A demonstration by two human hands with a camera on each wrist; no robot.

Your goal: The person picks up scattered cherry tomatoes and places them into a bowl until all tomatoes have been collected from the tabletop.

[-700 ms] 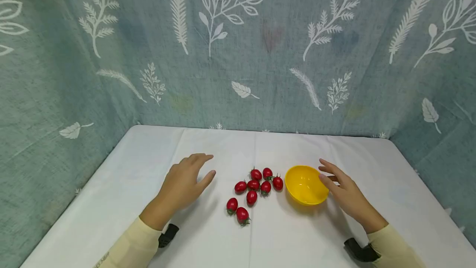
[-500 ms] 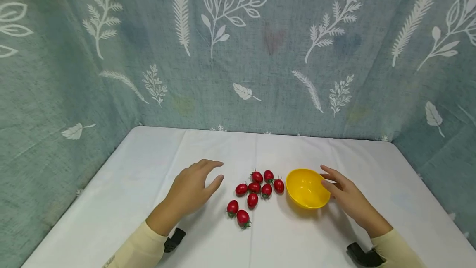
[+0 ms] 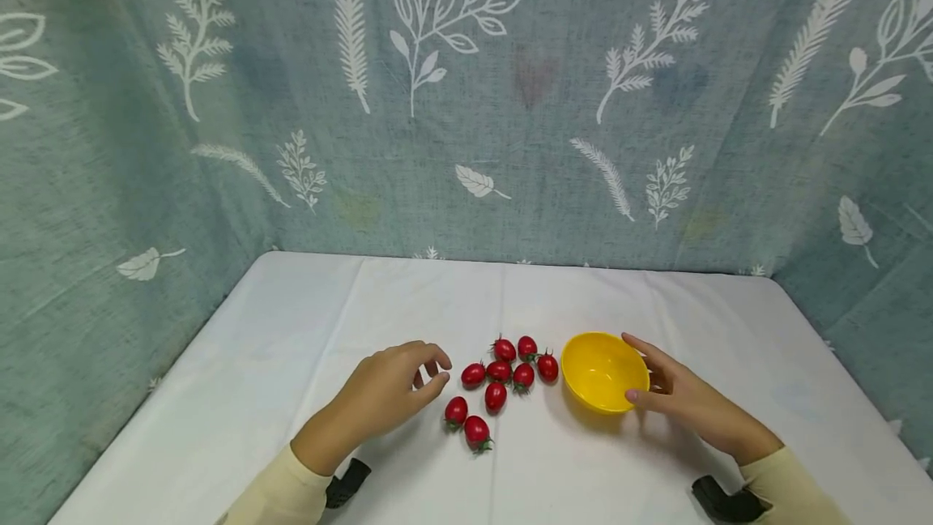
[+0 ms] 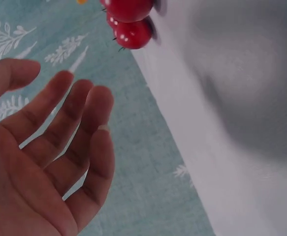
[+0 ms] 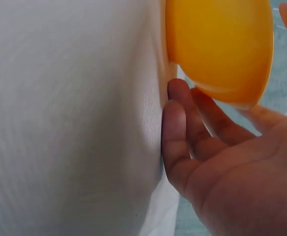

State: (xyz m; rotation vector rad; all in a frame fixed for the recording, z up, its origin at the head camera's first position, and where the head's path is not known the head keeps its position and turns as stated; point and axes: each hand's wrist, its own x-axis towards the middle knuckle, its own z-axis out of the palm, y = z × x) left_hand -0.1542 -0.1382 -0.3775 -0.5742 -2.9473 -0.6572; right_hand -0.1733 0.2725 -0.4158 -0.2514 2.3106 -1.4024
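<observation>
A yellow bowl (image 3: 599, 375) stands upright on a table (image 3: 408, 286) with a white cloth, and the right hand (image 3: 688, 395) is at its right side. The fingers of this hand are spread: the thumb stands apart at the near part of the rim, the index finger reaches along the far part, and the others are loosely bent low beside the outer wall, close to the table. Whether they press on the bowl, I cannot tell.

The left hand (image 3: 389, 391) hangs just beside the group of cherry tomatoes (image 3: 499, 371), on their left. Its fingers are softly bent, and the thumb keeps a gap from the other fingers (the left wrist view shows this open palm quite well).

The cherry tomatoes, nine red ones with green stems on some, lie between the left hand and the bowl. Two of them lie nearer to the person, and the rightmost is just beside the bowl. Both arms wear cream sleeves (image 3: 284, 488), and behind the table hangs a blue-green curtain (image 3: 408, 213) with white leaf patterns
</observation>
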